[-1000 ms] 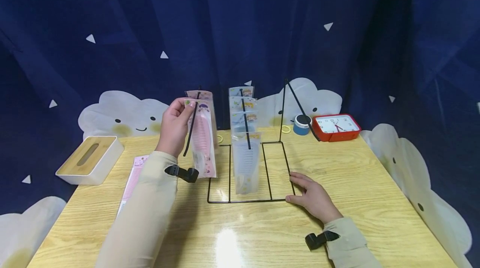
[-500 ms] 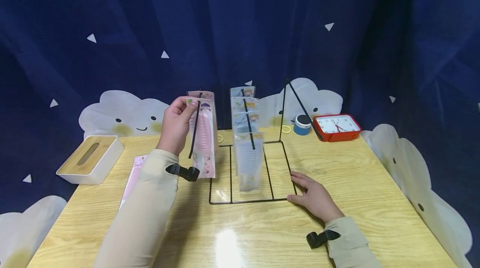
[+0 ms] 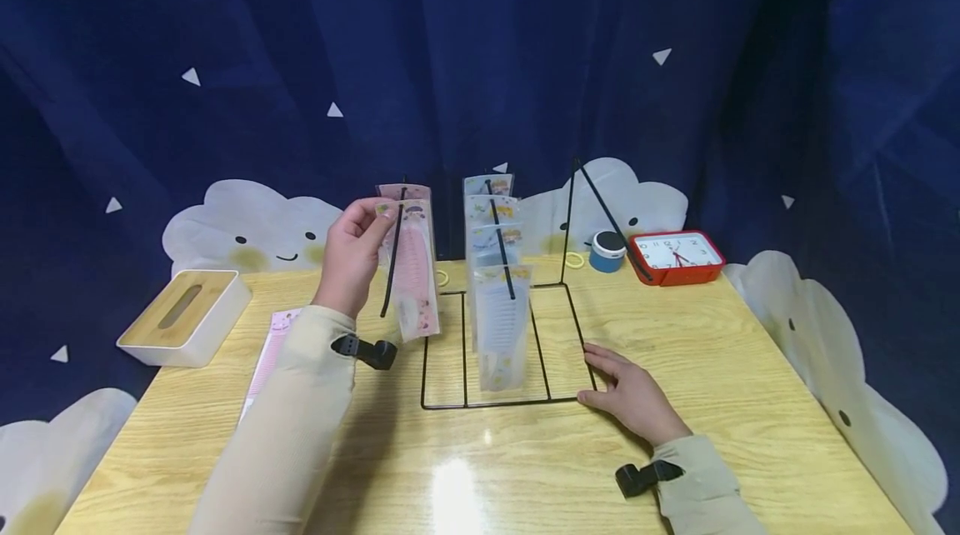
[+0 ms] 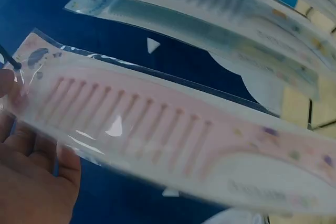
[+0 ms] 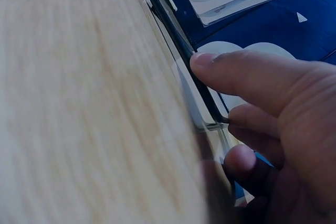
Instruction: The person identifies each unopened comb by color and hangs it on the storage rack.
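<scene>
My left hand (image 3: 351, 256) pinches the top corner of a pink comb in a clear packet (image 3: 414, 268), which hangs on the left hook (image 3: 390, 277) of a black wire display rack (image 3: 510, 404). In the left wrist view the packaged comb (image 4: 131, 119) lies across the frame, fingertips at its hanging end. Another pink packet (image 3: 387, 191) shows behind it on the same hook. Several bluish comb packets (image 3: 502, 335) hang from the middle hook. At the rack's front right corner my right hand (image 3: 633, 402) holds the base wire, thumb (image 5: 210, 64) on one bar and fingers round the side.
The right hook (image 3: 602, 206) carries no packet. A pink packet (image 3: 268, 360) lies on the table, partly behind the left sleeve. A tissue box (image 3: 213, 322) stands at left. Behind the rack are a blue jar (image 3: 606, 258), a red clock (image 3: 686, 275) and a yellow ring (image 3: 574, 260).
The pink comb packet in my left hand has gone slightly back along the hook, its lower end rising a little. My right hand stays at the rack's corner; the head view has shifted slightly.
</scene>
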Demonstrator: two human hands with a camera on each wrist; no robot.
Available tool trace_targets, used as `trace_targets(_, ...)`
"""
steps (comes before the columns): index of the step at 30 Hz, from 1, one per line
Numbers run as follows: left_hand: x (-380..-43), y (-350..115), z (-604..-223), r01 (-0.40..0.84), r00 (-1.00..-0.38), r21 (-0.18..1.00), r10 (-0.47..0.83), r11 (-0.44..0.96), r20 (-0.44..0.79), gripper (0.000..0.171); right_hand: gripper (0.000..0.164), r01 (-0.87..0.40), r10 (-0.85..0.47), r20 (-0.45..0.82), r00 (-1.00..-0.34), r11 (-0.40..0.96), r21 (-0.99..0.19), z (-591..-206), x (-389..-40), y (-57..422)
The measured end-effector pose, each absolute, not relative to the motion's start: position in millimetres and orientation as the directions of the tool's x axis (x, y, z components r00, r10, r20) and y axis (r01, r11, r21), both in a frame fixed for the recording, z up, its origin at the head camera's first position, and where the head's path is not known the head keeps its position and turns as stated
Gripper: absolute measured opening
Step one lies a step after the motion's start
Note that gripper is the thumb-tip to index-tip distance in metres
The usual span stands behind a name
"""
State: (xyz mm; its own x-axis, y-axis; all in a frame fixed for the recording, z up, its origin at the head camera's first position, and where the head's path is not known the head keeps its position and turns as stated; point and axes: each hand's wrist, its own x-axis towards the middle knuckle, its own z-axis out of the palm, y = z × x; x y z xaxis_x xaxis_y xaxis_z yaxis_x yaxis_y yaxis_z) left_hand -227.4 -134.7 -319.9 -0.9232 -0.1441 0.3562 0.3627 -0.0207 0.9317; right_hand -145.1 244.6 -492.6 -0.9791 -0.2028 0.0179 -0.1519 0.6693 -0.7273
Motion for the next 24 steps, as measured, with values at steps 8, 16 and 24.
trace_targets(8,-224,-161,-349,0.275,-0.943,0.958,-0.170,0.084,0.286,0.014,0.071,-0.161,-0.206,0.027,-0.978,0.665,-0.730,-494,-144,245)
trace_targets(16,-227,-200,-398,0.119,-0.953,0.986,-0.265,0.119,0.147,0.023,0.071,-0.160,-0.202,0.028,-0.979,0.675,-0.720,-495,-144,246)
trace_targets(24,-224,-241,-437,-0.063,-0.937,0.967,-0.347,0.248,0.028,0.035,0.071,-0.170,-0.210,0.034,-0.977,0.673,-0.720,-494,-144,245)
